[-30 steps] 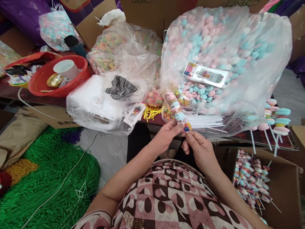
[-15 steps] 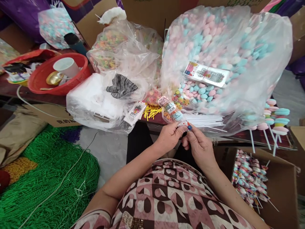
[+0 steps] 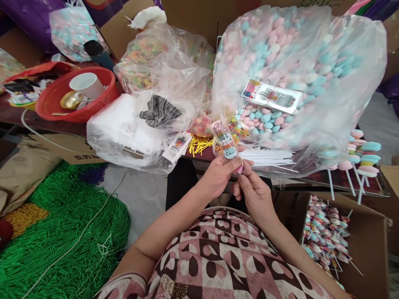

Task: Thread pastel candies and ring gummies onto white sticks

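A candy skewer in a printed clear wrapper (image 3: pixel 225 139) points away from me above the table's front edge. My left hand (image 3: pixel 218 176) is closed around the lower end of the wrapper. Just beside it, my right hand (image 3: pixel 254 187) pinches the gathered bottom of that wrapper, where a pink bit shows. Whether a stick or a tie lies between the right fingertips is hidden. Close by are gold twist ties (image 3: pixel 199 145), white sticks (image 3: pixel 268 157), ring-shaped gummies (image 3: pixel 201 126) and pink and blue candies (image 3: pixel 264 118).
Big clear bags of pink and blue candy (image 3: pixel 299 54) and of gummy rings (image 3: pixel 149 58) stand behind. At left are a red basin (image 3: pixel 46 101) and green strands (image 3: pixel 62 220). Unwrapped candy skewers (image 3: pixel 361 153) lie at right, above a carton (image 3: pixel 368 265) holding wrapped ones.
The wrapped candy has turned more upright. Both hands have shifted slightly left and changed their grip at its lower end; the blue tip between the right fingers no longer shows.
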`<state>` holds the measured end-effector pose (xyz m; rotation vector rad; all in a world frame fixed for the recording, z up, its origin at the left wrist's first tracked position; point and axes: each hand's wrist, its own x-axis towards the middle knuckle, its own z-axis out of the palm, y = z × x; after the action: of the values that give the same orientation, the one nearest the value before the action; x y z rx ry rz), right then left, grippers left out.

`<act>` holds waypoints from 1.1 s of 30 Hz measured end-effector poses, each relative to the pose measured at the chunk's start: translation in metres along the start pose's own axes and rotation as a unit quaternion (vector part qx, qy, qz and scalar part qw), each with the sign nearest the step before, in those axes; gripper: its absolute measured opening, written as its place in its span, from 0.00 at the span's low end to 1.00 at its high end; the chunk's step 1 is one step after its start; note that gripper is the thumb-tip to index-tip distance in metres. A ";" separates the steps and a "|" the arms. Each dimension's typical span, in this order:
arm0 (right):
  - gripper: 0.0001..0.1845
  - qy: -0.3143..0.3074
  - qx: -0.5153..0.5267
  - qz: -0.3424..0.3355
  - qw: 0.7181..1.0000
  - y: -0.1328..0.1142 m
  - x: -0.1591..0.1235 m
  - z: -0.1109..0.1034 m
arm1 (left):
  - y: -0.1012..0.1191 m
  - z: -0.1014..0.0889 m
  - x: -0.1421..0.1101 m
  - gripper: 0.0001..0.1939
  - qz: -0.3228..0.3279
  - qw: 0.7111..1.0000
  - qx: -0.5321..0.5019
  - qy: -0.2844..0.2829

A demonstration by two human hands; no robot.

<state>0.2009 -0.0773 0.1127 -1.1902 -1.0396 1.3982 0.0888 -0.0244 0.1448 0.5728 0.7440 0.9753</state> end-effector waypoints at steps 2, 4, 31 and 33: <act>0.16 -0.003 -0.013 0.010 1.000 -0.003 0.000 0.002 | -0.006 0.000 -0.001 0.27 -0.030 1.000 0.002 -0.007; 0.20 -0.018 -0.036 0.031 0.999 -0.006 0.001 0.002 | -0.009 -0.002 -0.002 0.26 -0.052 0.999 0.012 -0.011; 0.23 -0.067 0.143 0.007 0.987 -0.040 0.035 -0.018 | 0.000 -0.013 -0.018 0.21 -0.065 0.962 0.192 -0.181; 0.19 -0.049 0.120 -0.010 0.991 -0.040 0.040 -0.018 | 0.001 -0.015 -0.019 0.21 -0.071 0.966 0.158 -0.193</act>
<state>0.2229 -0.0315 0.1433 -0.9403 -0.9178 1.5315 0.0695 -0.0393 0.1420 0.9445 0.5811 0.5878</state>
